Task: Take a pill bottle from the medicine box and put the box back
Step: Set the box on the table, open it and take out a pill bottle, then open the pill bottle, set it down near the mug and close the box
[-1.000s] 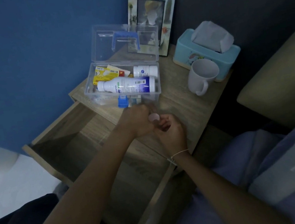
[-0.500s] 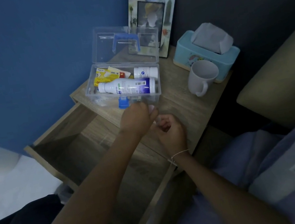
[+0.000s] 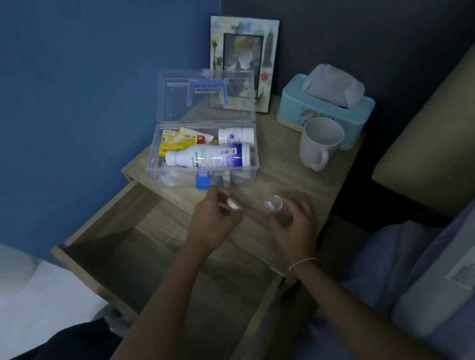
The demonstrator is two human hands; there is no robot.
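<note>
Pretty dim and blurry around the hands, so some of this is hard to call; the right hand [image 3: 292,225] is curled around a small clear pill bottle [image 3: 277,210] with its mouth open at the top, something pale inside, contents not really readable; the left hand [image 3: 216,219] has its fingers pinched on a small pale thing, maybe the cap, can't tell for sure; the two hands are apart, both just in front of the medicine box [image 3: 205,166]

The box sits on the nightstand [image 3: 286,178] with its clear lid standing up, blue handle on the lid, blue latch hanging at the front; inside lie a big white bottle [image 3: 210,159] on its side, a smaller white one [image 3: 235,134] behind it and some yellow packets [image 3: 174,141]; labels too small to read

The drawer [image 3: 154,256] is pulled out wide and its near end is cut off behind the arms; bare wood shows between box and front edge; a white mug [image 3: 321,142], a tissue box [image 3: 327,105] and a photo frame [image 3: 246,59] crowd the right and back
</note>
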